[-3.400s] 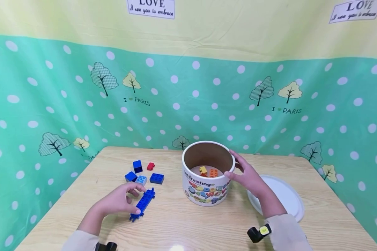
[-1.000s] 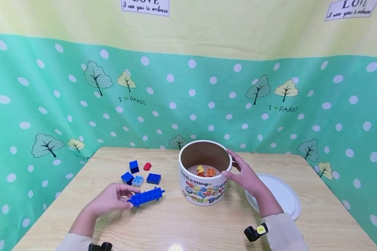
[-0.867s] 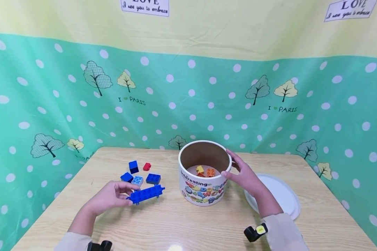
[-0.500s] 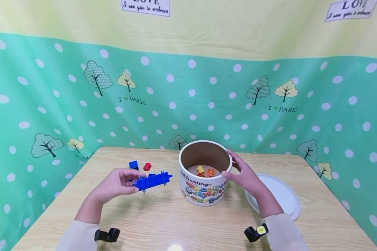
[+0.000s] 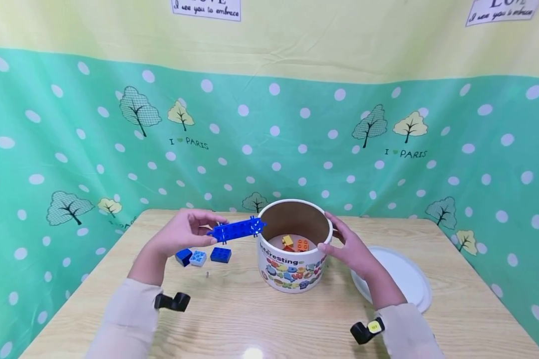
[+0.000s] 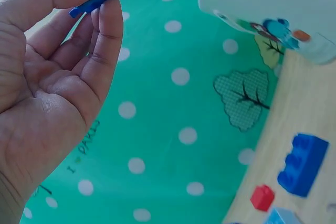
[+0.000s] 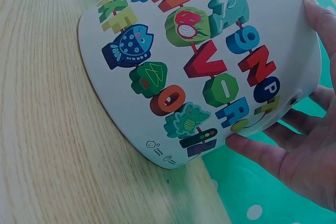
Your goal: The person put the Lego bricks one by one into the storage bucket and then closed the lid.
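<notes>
Bar, blue and studded, is pinched at one end by the left hand, held above the table, long axis crosswise, free end pointed right at the container. That's clasped by the right hand, thumb pressed in front. "Interesting" is printed there; "PARIS" is read on the curtain.

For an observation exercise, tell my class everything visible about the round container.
The round container is white, perhaps card, printed with "Interesting", colourful letters and animals. Inside its brown walls lie yellow and orange bricks. Open-topped, it stands upright on the table, its side held by the right hand; whether the blue piece touches its rim is unclear.
</notes>
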`<state>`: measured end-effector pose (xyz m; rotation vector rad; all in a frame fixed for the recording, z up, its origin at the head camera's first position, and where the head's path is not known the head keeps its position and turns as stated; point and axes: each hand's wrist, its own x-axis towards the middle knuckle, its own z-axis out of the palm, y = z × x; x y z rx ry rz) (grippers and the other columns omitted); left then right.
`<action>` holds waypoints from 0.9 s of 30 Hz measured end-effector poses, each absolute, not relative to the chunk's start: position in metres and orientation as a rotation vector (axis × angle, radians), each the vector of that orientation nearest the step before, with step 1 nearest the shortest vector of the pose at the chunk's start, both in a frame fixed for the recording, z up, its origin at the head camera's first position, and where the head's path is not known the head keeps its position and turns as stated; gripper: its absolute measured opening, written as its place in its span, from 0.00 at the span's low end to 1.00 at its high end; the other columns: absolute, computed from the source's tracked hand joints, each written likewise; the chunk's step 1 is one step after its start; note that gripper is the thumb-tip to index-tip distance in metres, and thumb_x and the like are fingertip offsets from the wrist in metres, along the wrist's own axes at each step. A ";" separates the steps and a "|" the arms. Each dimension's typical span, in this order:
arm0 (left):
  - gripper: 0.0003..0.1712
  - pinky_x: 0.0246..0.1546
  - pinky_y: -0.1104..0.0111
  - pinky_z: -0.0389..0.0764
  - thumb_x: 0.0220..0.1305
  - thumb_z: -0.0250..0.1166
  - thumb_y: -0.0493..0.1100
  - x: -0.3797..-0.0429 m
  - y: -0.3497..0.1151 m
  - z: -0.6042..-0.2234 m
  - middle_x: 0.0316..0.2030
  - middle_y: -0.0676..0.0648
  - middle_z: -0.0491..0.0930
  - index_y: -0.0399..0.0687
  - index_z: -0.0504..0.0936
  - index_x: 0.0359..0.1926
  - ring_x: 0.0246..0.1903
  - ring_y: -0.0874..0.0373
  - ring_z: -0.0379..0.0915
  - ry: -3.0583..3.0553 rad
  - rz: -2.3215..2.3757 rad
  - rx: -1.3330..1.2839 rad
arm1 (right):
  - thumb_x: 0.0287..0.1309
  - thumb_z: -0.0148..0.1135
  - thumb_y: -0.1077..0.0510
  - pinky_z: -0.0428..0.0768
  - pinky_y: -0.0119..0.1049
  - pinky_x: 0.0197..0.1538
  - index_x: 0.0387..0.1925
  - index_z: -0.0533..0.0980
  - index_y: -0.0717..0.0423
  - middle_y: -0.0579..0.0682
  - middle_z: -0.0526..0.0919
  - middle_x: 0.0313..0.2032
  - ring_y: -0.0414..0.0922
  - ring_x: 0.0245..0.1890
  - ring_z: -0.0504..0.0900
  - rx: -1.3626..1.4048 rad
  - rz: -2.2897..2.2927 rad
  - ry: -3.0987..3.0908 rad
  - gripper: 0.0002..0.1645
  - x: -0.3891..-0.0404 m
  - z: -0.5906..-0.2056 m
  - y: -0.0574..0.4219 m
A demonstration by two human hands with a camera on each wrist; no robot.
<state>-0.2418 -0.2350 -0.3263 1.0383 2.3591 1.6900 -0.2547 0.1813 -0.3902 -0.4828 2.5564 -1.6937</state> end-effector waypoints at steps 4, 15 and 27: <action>0.23 0.35 0.65 0.84 0.55 0.69 0.28 -0.248 -0.226 -0.315 0.47 0.40 0.82 0.29 0.78 0.54 0.37 0.53 0.81 2.344 1.686 1.040 | 0.55 0.70 0.43 0.69 0.62 0.60 0.76 0.50 0.38 0.55 0.53 0.74 0.62 0.71 0.54 -0.482 -1.682 2.559 0.54 -0.255 -0.390 0.180; 0.23 0.44 0.60 0.83 0.54 0.71 0.31 -0.268 -0.190 -0.287 0.49 0.40 0.81 0.36 0.82 0.53 0.46 0.46 0.78 2.402 1.556 0.944 | 0.55 0.70 0.43 0.70 0.61 0.60 0.76 0.49 0.38 0.54 0.53 0.74 0.62 0.71 0.54 -0.475 -1.689 2.568 0.54 -0.253 -0.389 0.180; 0.23 0.43 0.60 0.83 0.53 0.71 0.29 -0.289 -0.163 -0.274 0.41 0.40 0.83 0.36 0.82 0.52 0.42 0.45 0.78 2.343 1.497 0.931 | 0.55 0.70 0.41 0.68 0.63 0.61 0.76 0.49 0.37 0.54 0.53 0.74 0.61 0.71 0.54 -0.461 -1.676 2.565 0.55 -0.253 -0.390 0.180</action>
